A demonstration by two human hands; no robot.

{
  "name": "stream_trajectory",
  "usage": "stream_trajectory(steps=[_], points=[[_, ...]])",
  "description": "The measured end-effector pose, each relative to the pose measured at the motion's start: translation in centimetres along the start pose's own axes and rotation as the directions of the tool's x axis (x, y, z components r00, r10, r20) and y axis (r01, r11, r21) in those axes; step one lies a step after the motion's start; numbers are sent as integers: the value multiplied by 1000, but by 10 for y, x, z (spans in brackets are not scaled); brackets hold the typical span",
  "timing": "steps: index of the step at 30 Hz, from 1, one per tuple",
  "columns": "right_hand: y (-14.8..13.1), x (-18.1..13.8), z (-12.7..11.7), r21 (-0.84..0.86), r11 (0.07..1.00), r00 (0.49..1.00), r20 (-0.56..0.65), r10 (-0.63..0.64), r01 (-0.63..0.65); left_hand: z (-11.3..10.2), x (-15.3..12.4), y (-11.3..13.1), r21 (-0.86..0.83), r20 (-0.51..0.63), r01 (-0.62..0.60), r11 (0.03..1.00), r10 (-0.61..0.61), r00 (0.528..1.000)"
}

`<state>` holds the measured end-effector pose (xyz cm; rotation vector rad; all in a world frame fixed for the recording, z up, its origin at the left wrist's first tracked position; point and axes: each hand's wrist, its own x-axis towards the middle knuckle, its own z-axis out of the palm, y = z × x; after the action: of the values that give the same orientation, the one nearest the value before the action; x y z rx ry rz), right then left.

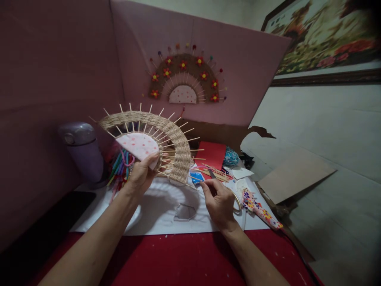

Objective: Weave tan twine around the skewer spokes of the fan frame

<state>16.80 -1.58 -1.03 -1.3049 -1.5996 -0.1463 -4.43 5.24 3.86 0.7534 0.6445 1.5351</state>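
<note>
Fan looks light and stiff, its thin sticks likely fragile, so my left hand grips the dotted centre while my right hand pinches one stick's tip.

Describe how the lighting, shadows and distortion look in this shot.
Head view: dim overall, darkest at lower left; head view: soft shadows below the woven semicircle spread over the white sheet; head view: the purple bottle leans outward, probably wide-angle distortion.

Gap between forearms, leftward obstacle: purple bottle
</note>
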Motion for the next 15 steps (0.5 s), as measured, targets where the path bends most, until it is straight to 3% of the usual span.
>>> stream_trajectory(steps=[4, 10, 15], points=[[1, 0, 1, 2, 1000, 1000, 0, 17, -17, 2, -2, 3, -46, -25, 10, 999, -11, 1000], [6, 2, 2, 4, 1000, 999, -24, 21, -21, 1, -3, 2, 50, 1, 39, 998, -39, 999], [5, 1, 2, -54, 997, 998, -23, -50, 48, 3, -3, -1, 85, -10, 39, 996, -38, 999]])
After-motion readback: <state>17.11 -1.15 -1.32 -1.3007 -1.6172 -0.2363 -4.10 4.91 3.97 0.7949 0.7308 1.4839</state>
